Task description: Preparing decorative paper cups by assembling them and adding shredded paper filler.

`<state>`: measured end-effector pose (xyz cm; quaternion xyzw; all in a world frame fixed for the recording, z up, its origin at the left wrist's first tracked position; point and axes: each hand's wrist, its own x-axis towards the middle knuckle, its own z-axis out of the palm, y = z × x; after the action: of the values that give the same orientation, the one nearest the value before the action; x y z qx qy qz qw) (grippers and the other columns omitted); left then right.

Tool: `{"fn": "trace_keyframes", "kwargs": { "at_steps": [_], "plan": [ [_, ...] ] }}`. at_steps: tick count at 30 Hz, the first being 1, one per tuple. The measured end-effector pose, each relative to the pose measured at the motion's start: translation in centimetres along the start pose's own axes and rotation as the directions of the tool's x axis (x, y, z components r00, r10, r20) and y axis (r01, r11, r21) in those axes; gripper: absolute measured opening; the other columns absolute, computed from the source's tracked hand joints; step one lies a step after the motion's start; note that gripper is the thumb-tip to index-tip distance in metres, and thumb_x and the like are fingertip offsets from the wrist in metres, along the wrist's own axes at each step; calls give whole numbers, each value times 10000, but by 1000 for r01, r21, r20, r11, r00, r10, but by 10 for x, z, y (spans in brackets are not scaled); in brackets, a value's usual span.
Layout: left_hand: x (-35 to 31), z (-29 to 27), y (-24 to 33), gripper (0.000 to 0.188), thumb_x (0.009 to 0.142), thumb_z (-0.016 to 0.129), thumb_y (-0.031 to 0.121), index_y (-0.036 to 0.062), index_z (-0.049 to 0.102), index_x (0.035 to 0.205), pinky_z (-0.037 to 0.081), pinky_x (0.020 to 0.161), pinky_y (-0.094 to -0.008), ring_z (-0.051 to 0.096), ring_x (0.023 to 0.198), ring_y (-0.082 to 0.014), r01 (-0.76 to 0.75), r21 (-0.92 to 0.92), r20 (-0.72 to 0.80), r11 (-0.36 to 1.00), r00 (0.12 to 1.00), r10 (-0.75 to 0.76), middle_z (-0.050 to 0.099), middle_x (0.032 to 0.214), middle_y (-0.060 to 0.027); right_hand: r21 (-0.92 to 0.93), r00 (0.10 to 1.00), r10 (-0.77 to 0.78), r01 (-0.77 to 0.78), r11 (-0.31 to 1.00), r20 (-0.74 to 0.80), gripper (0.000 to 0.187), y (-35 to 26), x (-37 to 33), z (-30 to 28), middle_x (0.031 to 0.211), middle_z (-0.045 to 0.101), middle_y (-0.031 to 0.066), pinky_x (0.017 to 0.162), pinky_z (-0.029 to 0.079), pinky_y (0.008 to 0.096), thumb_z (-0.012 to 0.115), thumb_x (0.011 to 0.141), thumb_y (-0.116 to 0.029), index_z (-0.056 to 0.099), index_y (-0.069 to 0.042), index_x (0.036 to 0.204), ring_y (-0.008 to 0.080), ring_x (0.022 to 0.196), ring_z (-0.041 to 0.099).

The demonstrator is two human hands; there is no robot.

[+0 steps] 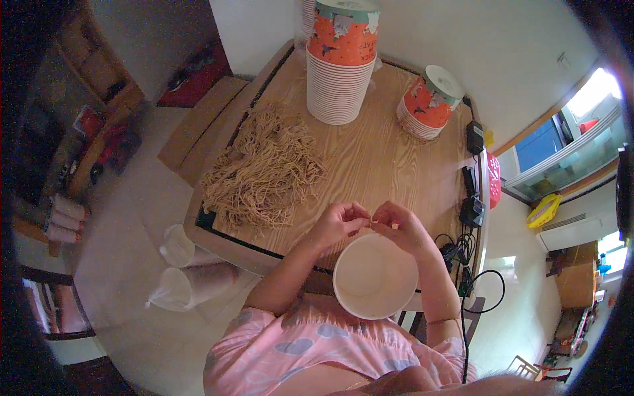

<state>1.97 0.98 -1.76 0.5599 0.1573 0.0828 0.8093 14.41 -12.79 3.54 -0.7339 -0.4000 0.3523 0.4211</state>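
Observation:
A white paper tub (375,277) is tilted toward me close to my body, its open mouth and pale inside showing. At its far rim, my left hand (343,226) and my right hand (400,228) meet with fingertips pinched. Between them is a small pale bit, too small to name. Whether the fingers touch the rim, I cannot tell. Left of my hands lies a tangled heap of tan cords (264,168) on the wood-grain table (370,165).
A tall stack of white and orange paper tubs (340,86) stands upside down at the back, a shorter stack (429,109) to its right. Black power adapters (471,211) and cables line the right edge. Bagged tubs (198,284) lie on the floor at left.

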Motion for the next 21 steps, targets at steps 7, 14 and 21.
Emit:
{"fn": "trace_keyframes", "kwargs": {
  "at_steps": [7, 14, 21],
  "plan": [
    [-3, 2, 7, 147, 795, 643, 64, 35, 600, 933, 432, 566, -194, 571, 694, -52, -36, -17, -32, 999, 999, 36, 642, 815, -9, -22, 1000, -6, 7, 1000, 29, 149, 11, 7, -2, 710, 600, 6, 609, 443, 259, 669, 795, -166, 599, -37, 820, 91, 670, 522],
    [0, 2, 0, 149, 802, 641, 78, 31, 622, 943, 439, 585, -197, 573, 698, -60, -37, -26, -48, 999, 998, 36, 645, 819, -11, 53, 998, 59, -60, 997, 24, 64, 3, 6, -2, 720, 566, -17, 626, 438, 225, 626, 785, -65, 573, -41, 813, 68, 701, 528],
    [2, 4, -1, 88, 832, 606, 106, 31, 615, 878, 414, 525, -202, 521, 591, -51, -37, 3, -52, 999, 998, 37, 630, 747, -11, 44, 998, 12, -9, 999, -55, 205, 4, 7, 2, 690, 560, -13, 592, 422, 234, 721, 748, -154, 548, -46, 770, 74, 654, 484]
  ]
}}
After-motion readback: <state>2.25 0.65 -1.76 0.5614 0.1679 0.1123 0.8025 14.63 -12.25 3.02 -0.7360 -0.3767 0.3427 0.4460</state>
